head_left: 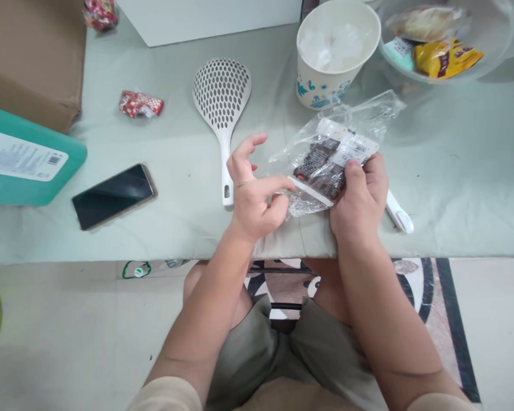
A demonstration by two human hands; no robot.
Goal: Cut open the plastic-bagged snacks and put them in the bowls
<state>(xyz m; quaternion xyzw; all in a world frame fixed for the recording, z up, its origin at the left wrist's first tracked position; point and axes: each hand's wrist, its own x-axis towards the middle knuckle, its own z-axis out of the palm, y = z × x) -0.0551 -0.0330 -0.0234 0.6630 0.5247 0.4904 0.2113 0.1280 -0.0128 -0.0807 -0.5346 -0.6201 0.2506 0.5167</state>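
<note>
A clear plastic bag (282, 157) with a dark-and-white printed card (321, 162) lies across both hands above the table's front edge. My right hand (362, 197) is closed on the bag's right side, thumb on top by the white label. My left hand (259, 194) pinches the bag's lower left edge between thumb and index finger, near a white strip (310, 191); its other fingers are lifted away. A white perforated skimmer (223, 94) rests flat just beyond my left hand. Partly covered by my right hand, a white handle (398, 212) sticks out.
A paper cup (325, 85) holding crumpled clear plastic and a clear tub (492, 71) with wrapped snacks stand at the back right. Left are a phone (113, 196), a red wrapper (141, 104), a green container (34, 188) and a cardboard box (34, 51).
</note>
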